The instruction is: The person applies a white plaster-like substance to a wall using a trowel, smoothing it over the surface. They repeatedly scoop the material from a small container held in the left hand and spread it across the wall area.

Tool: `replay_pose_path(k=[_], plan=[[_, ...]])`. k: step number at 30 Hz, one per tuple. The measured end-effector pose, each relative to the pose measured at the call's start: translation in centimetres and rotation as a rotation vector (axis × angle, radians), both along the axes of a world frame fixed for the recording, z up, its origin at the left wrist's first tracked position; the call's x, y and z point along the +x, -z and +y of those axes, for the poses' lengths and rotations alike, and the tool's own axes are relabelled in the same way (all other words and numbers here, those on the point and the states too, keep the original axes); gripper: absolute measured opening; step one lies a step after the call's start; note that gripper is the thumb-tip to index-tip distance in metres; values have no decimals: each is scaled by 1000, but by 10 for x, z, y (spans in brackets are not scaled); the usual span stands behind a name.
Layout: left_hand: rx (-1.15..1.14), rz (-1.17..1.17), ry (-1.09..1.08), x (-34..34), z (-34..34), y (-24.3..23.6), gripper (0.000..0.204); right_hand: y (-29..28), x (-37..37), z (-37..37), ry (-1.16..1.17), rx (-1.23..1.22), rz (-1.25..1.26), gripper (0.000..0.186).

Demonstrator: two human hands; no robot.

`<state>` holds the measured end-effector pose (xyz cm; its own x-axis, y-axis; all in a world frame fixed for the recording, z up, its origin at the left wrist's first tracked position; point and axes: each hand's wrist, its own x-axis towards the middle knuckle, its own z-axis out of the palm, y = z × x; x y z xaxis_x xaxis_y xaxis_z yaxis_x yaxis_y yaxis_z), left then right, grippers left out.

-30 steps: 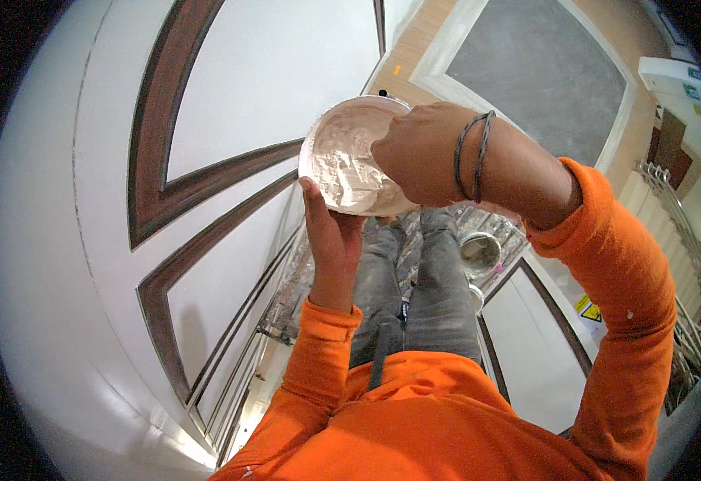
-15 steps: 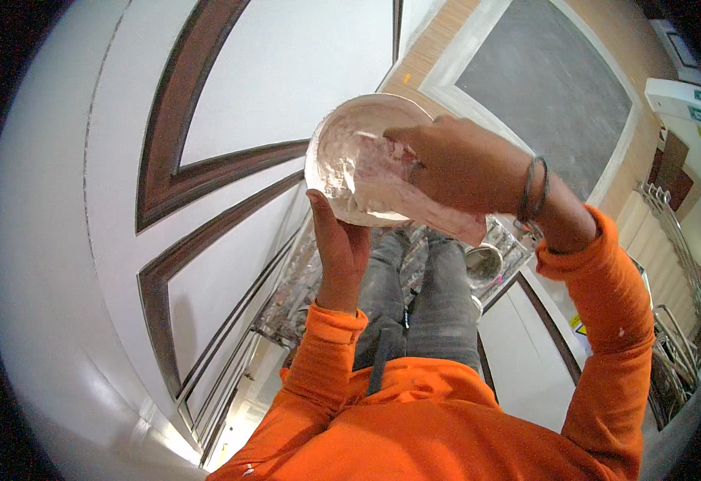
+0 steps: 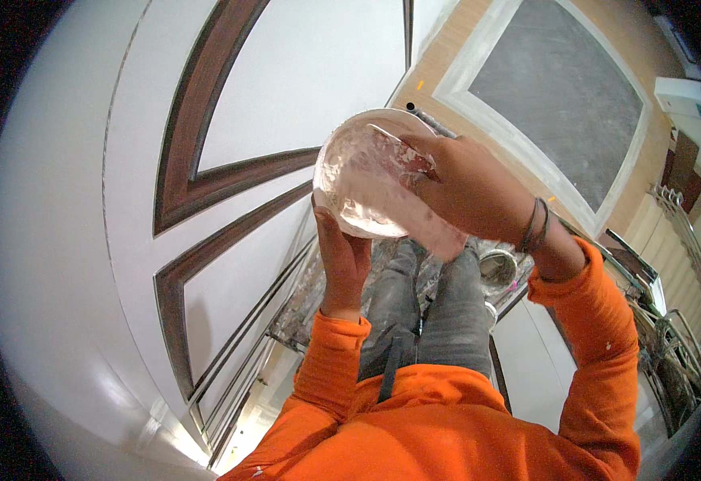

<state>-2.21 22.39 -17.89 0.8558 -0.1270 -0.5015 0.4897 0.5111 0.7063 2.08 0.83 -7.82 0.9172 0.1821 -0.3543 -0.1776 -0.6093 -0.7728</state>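
Observation:
A white round tub (image 3: 350, 204) with pale creamy paste inside is tilted in front of me, held by my left hand (image 3: 342, 256) from below, thumb up along its near-left side. My right hand (image 3: 478, 184) grips a wide flat scraper (image 3: 438, 236) coated with pinkish paste. Its blade slants across the tub's mouth and sticks out past the lower-right edge; the part under my fingers is hidden.
My legs (image 3: 462, 313) stand on a spattered plank (image 3: 290, 317). A second bucket (image 3: 497, 268) sits beside them. White panelled walls (image 3: 254, 96) with brown moulding rise at left, a grey-panelled wooden surface (image 3: 551, 104) lies ahead, and metal railings (image 3: 683, 361) and stairs (image 3: 679, 240) are at right.
My right hand has shifted right, bringing the scraper blade into view across the tub and beyond its rim. The tub and surroundings appear slightly lower and farther right in the picture.

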Motion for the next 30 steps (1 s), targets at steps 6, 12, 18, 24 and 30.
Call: replay_pose_path(k=[6, 12, 18, 24, 30], plan=[[-16, -52, 26, 7, -1, -7, 94, -3, -22, 26, -80, -231, -381, 26], [-121, -3, 51, 13, 15, 8, 95, -4, -34, 28, -239, -162, -324, 19], [-19, -57, 138, 9, 24, 14, 94, 2, -29, 28, -191, -135, -164, 24], [-53, -51, 159, 7, 17, 1, 87, -10, -23, 32, -70, -235, -303, 25], [-116, 6, 176, 11, 25, 11, 88, -6, -28, 34, -167, -176, -312, 23]])
